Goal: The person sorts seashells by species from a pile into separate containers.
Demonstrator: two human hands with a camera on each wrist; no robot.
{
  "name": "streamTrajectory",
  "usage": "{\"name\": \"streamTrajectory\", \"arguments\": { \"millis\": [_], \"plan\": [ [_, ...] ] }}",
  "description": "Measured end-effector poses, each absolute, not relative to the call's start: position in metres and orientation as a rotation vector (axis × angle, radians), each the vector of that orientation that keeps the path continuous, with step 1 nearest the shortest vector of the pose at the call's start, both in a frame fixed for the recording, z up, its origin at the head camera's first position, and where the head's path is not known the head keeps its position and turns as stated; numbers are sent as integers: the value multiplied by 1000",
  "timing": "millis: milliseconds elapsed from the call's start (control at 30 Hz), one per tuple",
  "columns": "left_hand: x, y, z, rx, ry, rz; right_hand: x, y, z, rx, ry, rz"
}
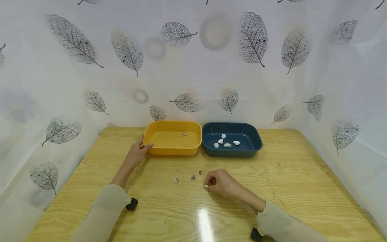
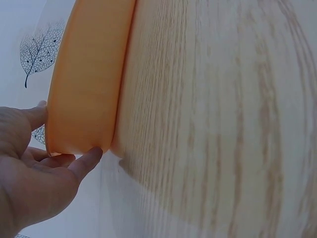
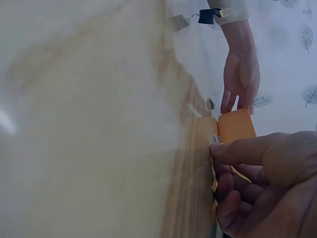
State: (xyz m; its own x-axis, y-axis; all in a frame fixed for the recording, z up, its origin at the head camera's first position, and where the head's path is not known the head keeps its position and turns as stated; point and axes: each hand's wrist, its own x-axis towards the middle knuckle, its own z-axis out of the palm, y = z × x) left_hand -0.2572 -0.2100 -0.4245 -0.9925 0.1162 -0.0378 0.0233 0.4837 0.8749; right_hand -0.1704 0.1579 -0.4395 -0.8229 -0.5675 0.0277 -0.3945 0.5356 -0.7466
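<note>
My left hand (image 1: 137, 153) holds the yellow plastic basin (image 1: 173, 151) by its near left corner. In the left wrist view, the thumb lies at the basin's rim and the fingers rest against its end wall. Low over the table's middle, my right hand (image 1: 225, 184) pinches a small white shell (image 1: 206, 186) between thumb and fingertips. Just left of it are a brownish shell (image 1: 200, 172), a grey-brown shell (image 1: 193, 177) and a paler shell (image 1: 176, 180). One small shell (image 1: 185, 134) lies inside the yellow basin.
Beside the yellow basin, on its right, stands a dark blue basin (image 1: 231, 153) containing several white shells (image 1: 237, 143). Both are near the back of the wooden table (image 1: 163, 215). A leaf-patterned white curtain (image 1: 193, 67) surrounds the back and sides.
</note>
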Motion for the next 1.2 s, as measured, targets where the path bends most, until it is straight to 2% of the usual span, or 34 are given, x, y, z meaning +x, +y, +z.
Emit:
{"name": "streamTrajectory", "arguments": {
  "millis": [300, 1200],
  "plan": [
    [-258, -210, -424, 118, 2612, 1548, -182, 162, -432, -715, 2456, -1219],
    [-259, -210, -425, 99, 2624, 1538, -250, 149, -361, -509, 2372, -1445]
  ]
}}
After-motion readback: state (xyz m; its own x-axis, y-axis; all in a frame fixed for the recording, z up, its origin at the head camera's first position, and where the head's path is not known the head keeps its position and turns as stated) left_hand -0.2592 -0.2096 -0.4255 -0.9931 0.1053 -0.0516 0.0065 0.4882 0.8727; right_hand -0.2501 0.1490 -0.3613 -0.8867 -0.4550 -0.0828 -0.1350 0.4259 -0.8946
